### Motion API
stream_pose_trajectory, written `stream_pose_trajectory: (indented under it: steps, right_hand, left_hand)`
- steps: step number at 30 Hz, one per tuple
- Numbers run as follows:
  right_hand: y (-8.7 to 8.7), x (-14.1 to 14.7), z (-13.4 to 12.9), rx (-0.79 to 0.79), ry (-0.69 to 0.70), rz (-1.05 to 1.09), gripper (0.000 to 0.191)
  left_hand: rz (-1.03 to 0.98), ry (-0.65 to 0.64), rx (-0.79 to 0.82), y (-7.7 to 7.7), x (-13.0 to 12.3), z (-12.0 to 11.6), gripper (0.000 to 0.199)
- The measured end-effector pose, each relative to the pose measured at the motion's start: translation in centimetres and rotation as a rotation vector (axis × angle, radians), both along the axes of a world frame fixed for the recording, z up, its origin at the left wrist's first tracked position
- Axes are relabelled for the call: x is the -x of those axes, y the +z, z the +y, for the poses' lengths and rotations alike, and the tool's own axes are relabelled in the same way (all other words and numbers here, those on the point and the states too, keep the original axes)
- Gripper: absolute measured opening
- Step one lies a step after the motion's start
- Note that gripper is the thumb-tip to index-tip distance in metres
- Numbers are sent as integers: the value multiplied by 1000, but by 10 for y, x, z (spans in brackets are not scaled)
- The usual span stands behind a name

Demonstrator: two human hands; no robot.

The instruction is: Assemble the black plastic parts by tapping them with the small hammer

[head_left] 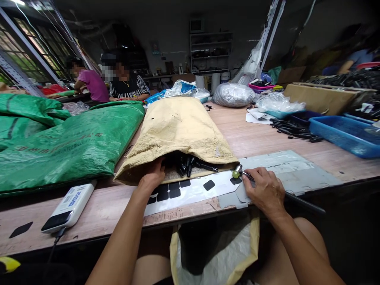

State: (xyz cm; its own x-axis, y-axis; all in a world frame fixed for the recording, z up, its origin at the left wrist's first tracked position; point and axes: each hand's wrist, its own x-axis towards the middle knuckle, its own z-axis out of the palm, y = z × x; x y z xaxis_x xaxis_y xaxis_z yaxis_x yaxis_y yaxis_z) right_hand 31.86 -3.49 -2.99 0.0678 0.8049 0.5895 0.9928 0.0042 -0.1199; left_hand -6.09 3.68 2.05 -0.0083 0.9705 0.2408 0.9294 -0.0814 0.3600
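A tan woven sack (184,122) lies on the table with its mouth facing me, and black tubular parts (190,164) show inside. My left hand (152,176) reaches into the left side of the mouth; its fingertips are partly hidden, and whatever it touches cannot be made out. On the right, my right hand (264,188) is closed round the shaft of a small hammer (237,171) with a yellow-green face, its dark handle pointing right. Under the sack's mouth is a white sheet (190,196) bearing black square pads (209,185).
Green sacks (68,138) lie at the left, near a white power bank (69,206) with a cable. A blue tray (344,132) and loose black parts (297,128) are at the right. An open sack (175,257) hangs below the edge. Two people sit across at the back left.
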Motion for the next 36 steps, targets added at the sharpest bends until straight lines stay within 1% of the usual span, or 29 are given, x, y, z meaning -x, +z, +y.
stream_pose_trajectory:
  steps: [2,4,7,9,11,13,15,16,19,22,24,26,28,30,31,33,36]
  right_hand:
    - [1,0,0,2,1,2,23]
    - [1,1,-1,3,3,5,23]
    - [2,1,-1,12,-3,7,23]
    - [1,2,-1,15,-11,12,23]
    - [1,2,0,11,-17,24,23]
    - [1,1,0,5,-17,34,21]
    - [1,0,0,1,-14,34,19]
    - [0,0,0,-3,-12,30,18]
    - [-2,-4,1,-11,2,15,16]
    - [-2,-8,3,2,49,8,15]
    - [4,-8,2,-20,80,37,15]
    - [15,-2,-1,-90,94,120,15]
    - [30,9,-8,-162,147,243,16]
    - [44,26,-16,-160,308,361,15]
    - [49,35,-21,-125,396,415,14]
    - [54,54,-28,-52,533,493,14]
    - [53,76,-34,30,630,536,19]
  left_hand:
    - [33,23,4,-9,8,10,34]
    - [35,10,14,-13,13,9,31]
    - [32,10,80,-8,14,-7,29]
    - [7,-13,94,-1,7,-22,29]
    - [-53,-121,29,4,-6,-39,24]
    - [-126,-287,-46,5,-23,-53,18]
    - [-192,-422,-46,1,-41,-64,15]
    - [-220,-463,-19,-3,-48,-67,16]
    - [-273,-494,35,-13,-61,-72,16]
    - [-284,-491,16,-20,-63,-71,15]
    - [-283,-507,1,-21,-62,-70,14]
    - [-279,-526,-11,-21,-61,-69,13]
    - [-273,-535,-18,-21,-61,-70,13]
    - [-272,-528,-21,-21,-62,-70,16]
    - [-273,-524,-18,-21,-62,-71,17]
    - [-282,-516,-7,-20,-63,-71,17]
    - [-310,-508,12,-19,-62,-71,14]
